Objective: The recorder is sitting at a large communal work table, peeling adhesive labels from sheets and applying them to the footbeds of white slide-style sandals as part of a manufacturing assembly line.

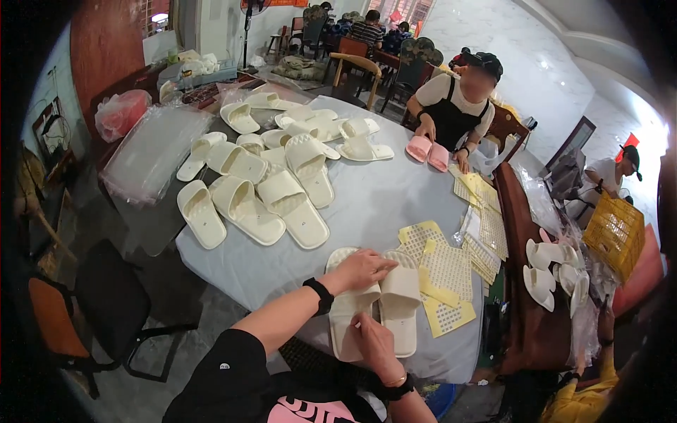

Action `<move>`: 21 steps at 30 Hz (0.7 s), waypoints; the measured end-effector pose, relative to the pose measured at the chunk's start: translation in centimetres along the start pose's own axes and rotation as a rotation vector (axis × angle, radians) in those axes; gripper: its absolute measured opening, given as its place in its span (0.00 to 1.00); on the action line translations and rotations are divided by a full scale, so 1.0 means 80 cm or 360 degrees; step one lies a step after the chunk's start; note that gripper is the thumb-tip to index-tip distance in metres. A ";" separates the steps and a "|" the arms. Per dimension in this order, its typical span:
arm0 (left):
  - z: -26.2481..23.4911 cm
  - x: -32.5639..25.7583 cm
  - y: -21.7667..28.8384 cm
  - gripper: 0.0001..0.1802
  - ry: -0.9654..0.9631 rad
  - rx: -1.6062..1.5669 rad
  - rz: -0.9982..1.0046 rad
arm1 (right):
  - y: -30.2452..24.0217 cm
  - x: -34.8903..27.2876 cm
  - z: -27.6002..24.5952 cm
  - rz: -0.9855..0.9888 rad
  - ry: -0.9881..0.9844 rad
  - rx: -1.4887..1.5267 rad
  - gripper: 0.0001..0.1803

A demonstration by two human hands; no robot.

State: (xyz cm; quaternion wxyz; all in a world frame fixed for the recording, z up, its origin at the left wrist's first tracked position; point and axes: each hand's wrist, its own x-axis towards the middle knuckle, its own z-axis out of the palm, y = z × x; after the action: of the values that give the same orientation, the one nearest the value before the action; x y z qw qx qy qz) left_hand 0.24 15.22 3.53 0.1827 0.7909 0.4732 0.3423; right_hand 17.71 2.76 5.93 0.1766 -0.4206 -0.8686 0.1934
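Note:
A pair of cream slippers lies side by side at the near edge of the table, a left slipper and a right slipper. My left hand rests across the left slipper's strap, its fingers stretched toward the right slipper. Lower down, my right hand is closed in a pinch over the inner side of the left slipper's sole. Whatever its fingertips hold, if anything, is too small to make out. Beside the pair, yellow-backed sticker sheets lie spread and partly overlapping.
Several loose cream slippers cover the table's left and far parts. Across it, a person handles pink slippers. More sticker sheets lie at the right edge. A brown bench bears further slippers; a chair stands left.

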 end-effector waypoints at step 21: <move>-0.045 0.012 -0.014 0.17 -0.0532 -0.0544 -0.0538 | 0.117 -0.101 -0.038 0.0648 0.1321 0.0598 0.06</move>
State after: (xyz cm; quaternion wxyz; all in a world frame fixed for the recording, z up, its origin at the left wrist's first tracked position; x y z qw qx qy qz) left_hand -2.73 16.51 5.69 0.4432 0.7040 0.4971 0.2466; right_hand 30.04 2.24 2.82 0.5388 -0.5841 -0.5755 0.1934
